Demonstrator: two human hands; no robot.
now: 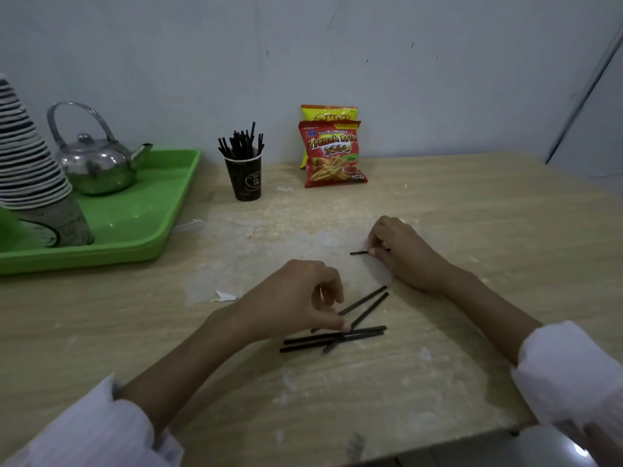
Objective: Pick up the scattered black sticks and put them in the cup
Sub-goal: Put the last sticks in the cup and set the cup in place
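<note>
Hands (pixel 397 251) over worn wooden table (pixel 472 210)

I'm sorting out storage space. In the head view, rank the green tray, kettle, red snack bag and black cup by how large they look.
1. green tray
2. kettle
3. red snack bag
4. black cup

The kettle and bag look close in size, so their order is unsure.

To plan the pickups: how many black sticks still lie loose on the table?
5: four crossed in a pile under the left hand, one pinched by the right hand. More may be hidden.
</note>
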